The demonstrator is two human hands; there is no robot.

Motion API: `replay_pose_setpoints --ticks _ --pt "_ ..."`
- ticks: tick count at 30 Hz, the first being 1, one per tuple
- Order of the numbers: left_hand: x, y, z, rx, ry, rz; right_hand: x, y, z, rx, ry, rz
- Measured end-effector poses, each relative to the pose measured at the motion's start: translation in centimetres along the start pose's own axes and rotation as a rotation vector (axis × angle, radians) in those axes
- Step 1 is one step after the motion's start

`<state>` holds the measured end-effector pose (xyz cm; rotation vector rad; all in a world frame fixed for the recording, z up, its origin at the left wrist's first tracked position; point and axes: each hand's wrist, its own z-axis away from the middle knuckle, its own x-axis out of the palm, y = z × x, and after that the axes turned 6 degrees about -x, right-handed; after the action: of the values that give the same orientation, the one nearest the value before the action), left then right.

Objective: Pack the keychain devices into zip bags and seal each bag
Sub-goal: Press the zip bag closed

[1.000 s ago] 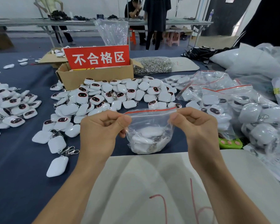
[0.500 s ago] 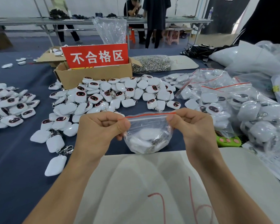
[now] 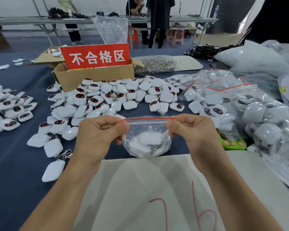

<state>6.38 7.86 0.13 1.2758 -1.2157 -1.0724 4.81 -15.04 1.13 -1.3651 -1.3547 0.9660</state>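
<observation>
A clear zip bag [image 3: 147, 140] with a red strip along its top hangs between my hands, above the table. Inside it lie several white keychain devices. My left hand [image 3: 98, 135] pinches the bag's top left corner. My right hand [image 3: 193, 132] pinches the top right corner. The red strip runs straight between the two thumbs. A heap of loose white keychain devices [image 3: 110, 99] lies on the blue cloth beyond the bag. More of them lie at the left edge [image 3: 8, 110].
A pile of filled zip bags [image 3: 240, 107] lies to the right. A cardboard box [image 3: 93, 75] with a red sign stands behind the heap, beside a bag of metal clasps [image 3: 154, 65]. A white sheet [image 3: 157, 189] lies under my forearms. A green item [image 3: 232, 143] sits right of my right hand.
My hands have drawn a little closer together along the bag's top, and the red strip now looks flat and straight. The bag stays in the same place.
</observation>
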Motion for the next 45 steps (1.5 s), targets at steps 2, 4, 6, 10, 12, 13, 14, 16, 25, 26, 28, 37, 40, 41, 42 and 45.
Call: replay_pose_setpoints --ticks 2,4,6,10,12,13,14,16,25,26,28,37,40,41,42,45 --pt "0.1 0.1 0.0 -0.004 0.001 0.004 0.1 0.0 0.0 0.0 -0.003 -0.019" --pt "0.2 0.1 0.1 -0.007 0.003 0.005 0.1 0.0 0.0 0.002 0.004 -0.037" --pt "0.5 0.0 0.2 -0.001 0.002 0.004 0.3 0.1 0.0 0.005 0.017 -0.052" --pt "0.9 -0.3 0.2 0.019 0.044 -0.007 0.5 0.4 0.1 -0.019 0.052 -0.055" --pt "1.2 -0.3 0.3 0.013 0.046 0.014 0.5 0.5 0.0 -0.025 0.054 -0.068" --pt "1.3 -0.3 0.4 0.01 0.044 0.025 0.5 0.5 0.0 -0.022 0.05 -0.076" --pt "1.4 -0.3 0.5 0.008 0.045 0.033 0.6 0.6 0.0 -0.018 0.042 -0.082" --pt "1.6 -0.4 0.7 0.007 0.047 0.038 0.9 0.7 0.2 -0.004 0.011 -0.08" --pt "2.2 -0.6 1.2 -0.003 -0.008 -0.021 1.5 1.0 0.6 0.037 -0.018 -0.041" --pt "2.5 -0.6 1.4 -0.003 -0.021 -0.032 1.7 0.9 0.7 0.037 -0.021 -0.036" --pt "3.0 -0.6 1.6 -0.007 -0.021 -0.035 1.9 0.9 0.7 0.033 -0.019 -0.036" --pt "3.4 -0.7 1.6 -0.03 0.021 -0.026 2.1 0.7 0.9 0.041 -0.095 0.001" --pt "3.7 -0.8 1.7 -0.027 0.023 -0.027 2.3 0.9 0.9 0.02 -0.091 0.025" --pt "3.7 -0.8 1.7 -0.029 0.023 -0.024 2.2 1.0 0.9 0.015 -0.083 0.024" --pt "3.8 -0.8 1.7 -0.033 0.018 -0.018 2.2 1.0 0.9 0.01 -0.077 0.023" --pt "3.7 -0.6 1.9 -0.041 -0.025 -0.013 2.3 0.9 0.9 0.007 -0.092 0.024"
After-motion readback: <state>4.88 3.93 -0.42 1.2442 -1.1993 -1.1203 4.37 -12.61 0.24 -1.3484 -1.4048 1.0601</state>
